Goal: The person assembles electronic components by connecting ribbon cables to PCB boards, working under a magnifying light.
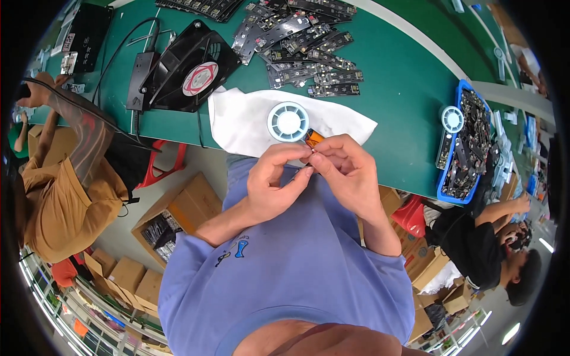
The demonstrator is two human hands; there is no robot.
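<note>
My left hand (279, 177) and my right hand (346, 172) meet at the table's near edge, fingertips pinched together. Between them is something tiny, with a bit of red and white showing; it is too small to name. Just beyond the fingertips sits an orange block with dark marks (314, 138), perhaps a battery; whether my fingers touch it I cannot tell. It lies against a light blue round fan head (288, 122) with spokes and a pale centre. The fan head rests on a white cloth (234, 121).
Several dark circuit boards (309, 41) lie piled at the back. A black fan (199, 68) and a power adapter (141, 80) with cables stand left. At right, a blue bin (442, 191) holds boards, with another blue fan head (452, 119) at its edge. People sit on both sides.
</note>
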